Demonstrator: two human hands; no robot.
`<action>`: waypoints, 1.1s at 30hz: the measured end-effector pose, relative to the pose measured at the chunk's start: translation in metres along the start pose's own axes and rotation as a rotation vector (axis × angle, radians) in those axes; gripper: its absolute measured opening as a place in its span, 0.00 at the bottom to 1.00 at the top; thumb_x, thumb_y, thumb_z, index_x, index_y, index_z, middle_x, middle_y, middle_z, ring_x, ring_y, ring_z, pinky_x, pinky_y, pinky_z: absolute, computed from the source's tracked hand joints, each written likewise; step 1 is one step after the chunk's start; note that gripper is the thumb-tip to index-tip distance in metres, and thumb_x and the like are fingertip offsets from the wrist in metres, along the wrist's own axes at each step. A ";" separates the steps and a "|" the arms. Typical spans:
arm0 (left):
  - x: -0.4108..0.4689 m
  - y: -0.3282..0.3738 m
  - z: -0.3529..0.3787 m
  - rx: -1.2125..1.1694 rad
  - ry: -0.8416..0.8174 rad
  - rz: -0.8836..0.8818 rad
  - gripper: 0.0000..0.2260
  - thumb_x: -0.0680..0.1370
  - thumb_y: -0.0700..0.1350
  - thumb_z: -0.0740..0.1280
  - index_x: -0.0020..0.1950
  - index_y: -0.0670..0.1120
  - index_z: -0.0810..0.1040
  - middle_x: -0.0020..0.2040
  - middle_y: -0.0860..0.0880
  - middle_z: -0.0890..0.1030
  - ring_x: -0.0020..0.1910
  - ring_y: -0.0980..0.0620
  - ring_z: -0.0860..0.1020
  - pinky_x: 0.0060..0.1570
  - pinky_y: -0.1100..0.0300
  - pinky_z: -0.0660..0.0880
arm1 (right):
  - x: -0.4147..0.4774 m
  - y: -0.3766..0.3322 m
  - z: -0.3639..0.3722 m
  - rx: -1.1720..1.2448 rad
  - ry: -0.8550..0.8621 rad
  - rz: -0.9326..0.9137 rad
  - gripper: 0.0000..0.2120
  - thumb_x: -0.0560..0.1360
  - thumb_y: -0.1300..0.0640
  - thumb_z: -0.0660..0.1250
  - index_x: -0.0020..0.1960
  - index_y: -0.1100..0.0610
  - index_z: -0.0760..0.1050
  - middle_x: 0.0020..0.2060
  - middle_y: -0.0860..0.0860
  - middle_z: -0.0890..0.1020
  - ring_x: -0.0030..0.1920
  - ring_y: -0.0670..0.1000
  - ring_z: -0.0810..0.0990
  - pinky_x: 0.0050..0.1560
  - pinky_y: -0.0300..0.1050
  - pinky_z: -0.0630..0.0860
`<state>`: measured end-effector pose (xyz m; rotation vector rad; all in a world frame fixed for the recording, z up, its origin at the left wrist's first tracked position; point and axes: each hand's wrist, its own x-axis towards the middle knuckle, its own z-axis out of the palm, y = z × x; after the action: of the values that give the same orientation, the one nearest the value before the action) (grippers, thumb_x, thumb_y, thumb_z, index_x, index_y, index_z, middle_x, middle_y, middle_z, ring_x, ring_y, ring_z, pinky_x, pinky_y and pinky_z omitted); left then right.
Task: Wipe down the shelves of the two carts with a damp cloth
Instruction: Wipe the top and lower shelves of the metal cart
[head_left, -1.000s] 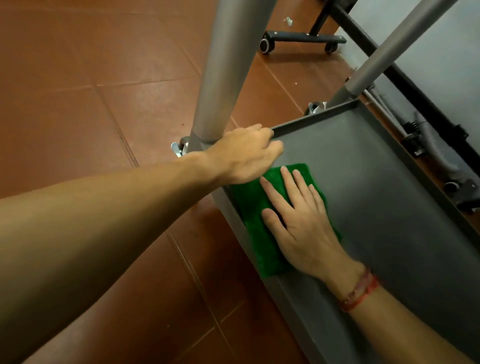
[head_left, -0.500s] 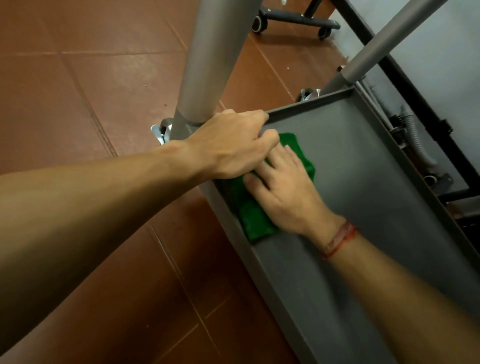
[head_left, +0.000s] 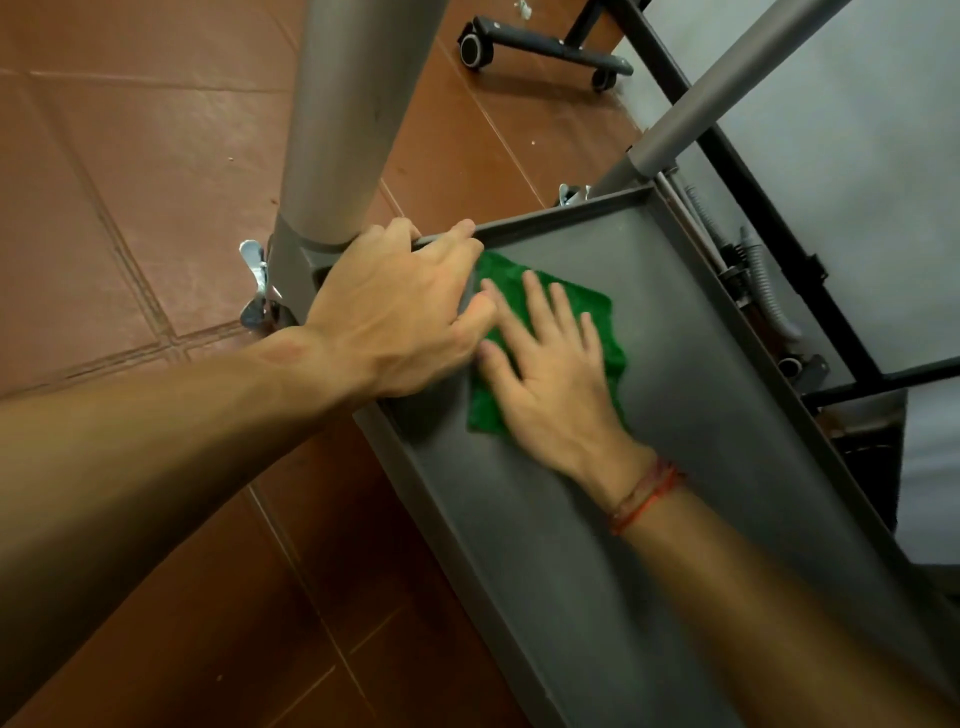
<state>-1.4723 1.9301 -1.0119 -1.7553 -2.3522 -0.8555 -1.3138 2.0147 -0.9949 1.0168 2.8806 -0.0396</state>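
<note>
One green cloth (head_left: 561, 306), spread flat on grey cart shelf (head_left: 701, 426), near shelf's far left corner. Folded or bunched slightly at edges; corner pointing toward far rim. Damp or dry: cannot tell.

Right hand (head_left: 550, 379) laid palm-down on cloth, fingers (head_left: 535, 306) extended and splayed, pressing flat, not clenched. Slight blur on hand and forearm. Red thread bracelet (head_left: 644, 496) at the wrist, on the side of cloth nearest the camera.

Left hand (head_left: 400, 306) just left of cloth, curled over shelf's corner rim, gripping the edge beside base of thick grey post (head_left: 343, 119). Thumb side touching right hand's index finger area; fingertips hooked over far rim.

Shelf itself: shallow tray with raised lip, running diagonally from cloth toward lower right. Second, thinner post (head_left: 711, 104) rising from shelf's far right corner, well apart from cloth.

Metal wing nut (head_left: 254, 291) at outer side of thick post, left of cloth.

Brown tiled floor (head_left: 130, 182) left of and beyond shelf. Black wheeled chair base (head_left: 540, 47) on floor, well beyond cloth. Black frame (head_left: 753, 197) and grey corrugated hoses (head_left: 763, 280) right of shelf.
</note>
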 end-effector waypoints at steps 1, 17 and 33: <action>0.000 0.001 0.001 0.011 0.008 0.004 0.26 0.78 0.55 0.53 0.67 0.42 0.74 0.74 0.44 0.71 0.48 0.37 0.76 0.49 0.46 0.74 | -0.006 -0.012 0.002 0.022 0.000 -0.074 0.32 0.78 0.35 0.41 0.80 0.41 0.51 0.81 0.51 0.50 0.81 0.54 0.45 0.78 0.60 0.44; -0.004 0.001 0.005 0.100 -0.002 0.018 0.27 0.80 0.56 0.49 0.70 0.42 0.71 0.75 0.44 0.69 0.45 0.40 0.73 0.50 0.47 0.70 | 0.034 0.110 -0.005 0.048 -0.035 0.443 0.32 0.77 0.32 0.45 0.79 0.38 0.49 0.81 0.50 0.50 0.80 0.55 0.48 0.77 0.66 0.42; -0.005 0.000 0.009 0.192 -0.015 0.078 0.27 0.80 0.53 0.51 0.71 0.37 0.70 0.74 0.39 0.69 0.45 0.38 0.73 0.46 0.46 0.70 | -0.002 0.029 0.000 0.037 0.034 -0.162 0.29 0.80 0.42 0.45 0.81 0.44 0.52 0.81 0.47 0.52 0.80 0.49 0.47 0.78 0.58 0.51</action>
<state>-1.4682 1.9300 -1.0215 -1.7667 -2.2716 -0.5860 -1.2941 2.0365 -0.9951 0.7943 2.9968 -0.0879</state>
